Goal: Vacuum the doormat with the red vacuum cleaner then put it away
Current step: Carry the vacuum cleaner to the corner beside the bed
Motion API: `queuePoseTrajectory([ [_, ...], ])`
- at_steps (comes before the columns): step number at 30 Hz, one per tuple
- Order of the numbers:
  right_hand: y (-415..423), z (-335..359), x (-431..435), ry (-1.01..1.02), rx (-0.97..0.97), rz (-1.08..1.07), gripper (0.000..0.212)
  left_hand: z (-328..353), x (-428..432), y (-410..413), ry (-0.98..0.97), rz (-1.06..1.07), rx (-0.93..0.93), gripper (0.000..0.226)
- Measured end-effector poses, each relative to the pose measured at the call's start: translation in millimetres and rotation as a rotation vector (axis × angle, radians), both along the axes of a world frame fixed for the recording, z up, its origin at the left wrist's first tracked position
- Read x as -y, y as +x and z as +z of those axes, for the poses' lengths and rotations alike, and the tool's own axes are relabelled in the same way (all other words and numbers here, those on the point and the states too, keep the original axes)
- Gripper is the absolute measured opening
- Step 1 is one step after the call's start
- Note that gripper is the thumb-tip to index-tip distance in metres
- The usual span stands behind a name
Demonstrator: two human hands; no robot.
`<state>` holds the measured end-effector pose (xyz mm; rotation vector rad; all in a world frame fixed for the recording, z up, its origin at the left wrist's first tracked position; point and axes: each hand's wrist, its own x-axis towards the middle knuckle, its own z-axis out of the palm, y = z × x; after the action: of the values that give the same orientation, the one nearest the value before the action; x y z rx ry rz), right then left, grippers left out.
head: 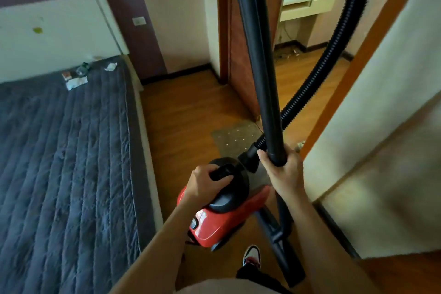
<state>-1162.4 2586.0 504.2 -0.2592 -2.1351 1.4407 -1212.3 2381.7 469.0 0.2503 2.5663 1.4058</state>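
Head view: red vacuum cleaner [222, 219] is carried off the floor [186, 114], left hand [206, 185] closed round its black top handle. Right hand [282, 169] fingers [262, 159] are wrapped round the wand [260, 67], held upright. Doormat [235, 137] lies ahead at the doorway, crumbs visible. Judged: transport step; next, the cleaner is to be set down near the mat edge.
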Motion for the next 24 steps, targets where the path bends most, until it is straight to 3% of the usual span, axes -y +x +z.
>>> queuePoseTrajectory([
  [5,-86,3,-26,-0.026,-0.014,0.174,0.016,13,-18,-53,0.011,0.172,-0.035,0.018],
  [9,-139,5,-28,-0.014,-0.066,0.281,0.031,18,-22,-84,0.013,0.32,-0.076,0.033],
  [12,-173,3,-27,-0.019,-0.076,0.378,0.032,17,-19,-107,-0.03,0.415,-0.079,0.032],
  [16,-218,-3,-20,-0.015,-0.066,0.486,0.048,15,-11,-139,-0.034,0.548,-0.06,0.036],
  [21,-281,-11,-8,-0.023,-0.019,0.547,0.043,11,-1,-184,-0.016,0.645,0.0,0.019],
  [24,-324,-13,6,-0.025,0.017,0.578,0.033,5,12,-226,-0.009,0.657,-0.017,0.024],
])
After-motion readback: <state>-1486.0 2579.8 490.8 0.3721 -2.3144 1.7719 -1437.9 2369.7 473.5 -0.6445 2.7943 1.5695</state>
